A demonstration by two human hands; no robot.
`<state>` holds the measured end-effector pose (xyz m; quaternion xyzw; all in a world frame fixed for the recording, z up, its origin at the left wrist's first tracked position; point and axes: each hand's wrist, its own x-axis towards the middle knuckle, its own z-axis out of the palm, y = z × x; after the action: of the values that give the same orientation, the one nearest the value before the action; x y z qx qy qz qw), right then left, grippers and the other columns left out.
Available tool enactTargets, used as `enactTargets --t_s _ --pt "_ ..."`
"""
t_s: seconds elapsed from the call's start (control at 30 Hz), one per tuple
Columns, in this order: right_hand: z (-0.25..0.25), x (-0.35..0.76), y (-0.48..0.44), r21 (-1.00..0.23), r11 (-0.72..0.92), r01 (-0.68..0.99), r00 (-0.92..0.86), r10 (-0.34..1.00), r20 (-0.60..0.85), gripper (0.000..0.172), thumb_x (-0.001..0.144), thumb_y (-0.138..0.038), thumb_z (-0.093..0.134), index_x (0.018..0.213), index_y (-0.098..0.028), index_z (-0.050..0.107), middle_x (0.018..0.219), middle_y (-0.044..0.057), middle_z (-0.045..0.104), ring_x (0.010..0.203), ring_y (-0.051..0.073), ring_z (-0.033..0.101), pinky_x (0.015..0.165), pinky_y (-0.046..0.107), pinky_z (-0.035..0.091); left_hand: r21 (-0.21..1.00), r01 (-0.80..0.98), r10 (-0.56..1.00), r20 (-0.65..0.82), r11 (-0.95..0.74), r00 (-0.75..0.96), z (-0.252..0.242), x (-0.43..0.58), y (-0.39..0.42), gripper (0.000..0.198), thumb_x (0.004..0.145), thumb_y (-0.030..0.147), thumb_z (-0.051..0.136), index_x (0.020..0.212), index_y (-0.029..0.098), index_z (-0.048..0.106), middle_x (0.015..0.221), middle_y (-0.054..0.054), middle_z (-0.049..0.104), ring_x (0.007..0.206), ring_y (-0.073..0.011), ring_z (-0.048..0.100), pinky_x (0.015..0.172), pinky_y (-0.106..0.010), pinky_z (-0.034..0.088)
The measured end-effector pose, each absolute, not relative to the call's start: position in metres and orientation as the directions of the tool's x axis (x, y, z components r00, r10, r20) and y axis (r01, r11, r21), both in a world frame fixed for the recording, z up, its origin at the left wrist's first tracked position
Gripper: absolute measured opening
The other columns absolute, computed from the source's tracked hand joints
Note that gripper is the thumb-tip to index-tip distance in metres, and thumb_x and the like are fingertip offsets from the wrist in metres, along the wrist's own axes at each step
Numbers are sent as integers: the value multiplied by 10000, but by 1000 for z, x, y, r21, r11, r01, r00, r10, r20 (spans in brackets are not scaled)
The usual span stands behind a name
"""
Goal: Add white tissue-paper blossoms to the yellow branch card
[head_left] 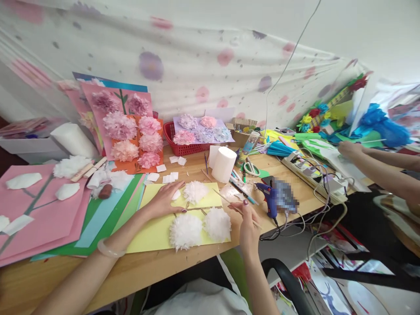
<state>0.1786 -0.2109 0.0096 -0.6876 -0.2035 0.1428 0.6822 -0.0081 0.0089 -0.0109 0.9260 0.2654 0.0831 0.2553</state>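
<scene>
My left hand (166,199) lies spread on a yellow card (147,238), its fingertips beside a small white piece of paper. Between the fingers of my right hand (248,225) is a thin wooden stick (225,197), pointing up and left over the card's right edge. Fluffy white tissue-paper flowers sit on the card: one at the top (196,192), a large one lower down (186,231) and one at the right (217,224). Brown stem lines run between them. Whether the stick's far tip touches the card, I cannot tell.
A blue glue gun (269,199) with cables lies at the right, near a power strip (311,179). Behind the card stands a white paper roll (224,164). Pink cards (42,210) are stacked left. At far right, another person's hands (352,151) handle paper.
</scene>
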Motion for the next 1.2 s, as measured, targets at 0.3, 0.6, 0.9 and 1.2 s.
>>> enactTargets --t_s 0.3,0.6,0.9,1.2 --pt "-21 175 -206 -932 310 -186 877 481 -15 464 849 -574 577 549 -220 573 541 -16 546 570 144 515 674 290 446 472 517 603 39 -714 797 -10 0 8 1057 651 614 772 1519 242 296 1463 -158 545 1442 -384 361 1187 -638 29" --pt "-26 184 -204 -895 380 -234 875 484 -23 435 817 -552 585 516 -239 555 470 -45 500 516 139 497 971 402 470 458 525 601 26 -718 799 -9 0 7 984 667 574 759 1490 225 348 1476 -167 530 1422 -380 394 1175 -620 160" --pt "-29 183 -205 -904 360 -232 860 509 -18 437 852 -505 572 509 -235 579 484 -33 523 570 151 531 1042 404 422 483 480 566 40 -732 823 -10 9 8 1015 670 592 758 1511 241 311 1421 -162 583 1418 -378 404 1175 -649 141" --pt "-28 181 -207 -916 320 -242 855 516 -46 461 844 -556 580 518 -230 591 491 -10 514 766 203 630 920 345 461 464 494 579 52 -735 814 -9 13 7 993 651 630 768 1481 253 375 1441 -167 561 1383 -402 440 1162 -630 202"
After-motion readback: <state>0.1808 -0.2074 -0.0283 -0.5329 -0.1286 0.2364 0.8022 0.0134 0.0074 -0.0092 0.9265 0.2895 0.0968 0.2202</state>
